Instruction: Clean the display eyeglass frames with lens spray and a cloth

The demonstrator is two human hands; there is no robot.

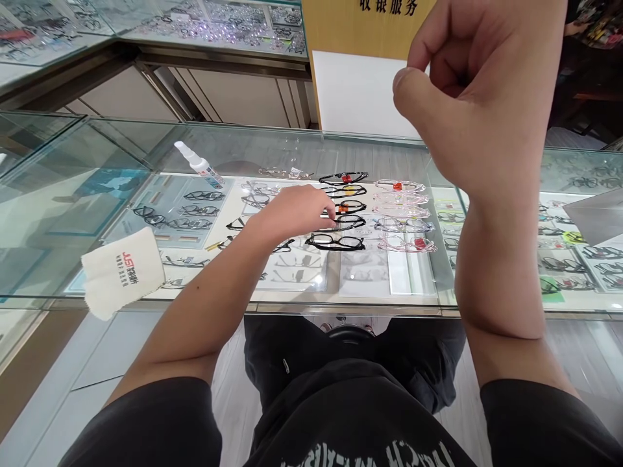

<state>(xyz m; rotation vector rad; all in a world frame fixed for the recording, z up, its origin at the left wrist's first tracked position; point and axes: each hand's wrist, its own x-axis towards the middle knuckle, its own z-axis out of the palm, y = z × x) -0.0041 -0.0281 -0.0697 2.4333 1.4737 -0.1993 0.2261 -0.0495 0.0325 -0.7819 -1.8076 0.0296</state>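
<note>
A left hand [298,211] reaches over black glasses [348,223], best handled lightly by the rims; the right hand [479,97] curls, raised; both grips unclear.

glass ctr [39,266] w/ cloth [124,274], spray btl [200,166], specs [339,245] in rows

A glass display counter [117,146], rows of eyeglasses [335,244] and a cashier sign [389,7] mark an eyewear shop.

On the table [350,303], we have free glass nearside of the dark glasses [335,246] and a slim lane between them and the pale glasses [402,213]. Our left forearm [221,292] separates the cloth [124,272] from both rows.
</note>
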